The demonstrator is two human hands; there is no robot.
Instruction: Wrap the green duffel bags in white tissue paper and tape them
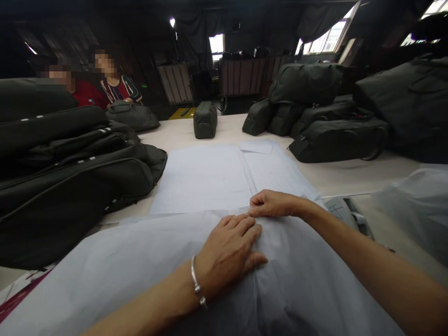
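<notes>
A large translucent plastic bag spreads across the front of the view, with something dark showing faintly through its lower part. My left hand, a silver bangle at its wrist, lies flat on the plastic with the fingers stretched out. Just beyond it, my right hand has its fingers curled in a pinch at the bag's far edge. Flat whitish plastic sheets are laid out behind this edge, with a small folded piece on top at the back.
Dark bags are heaped at the left and at the right. One small dark bag stands at the table's far edge. A grey device sits right of my right forearm. Two people are at the far left.
</notes>
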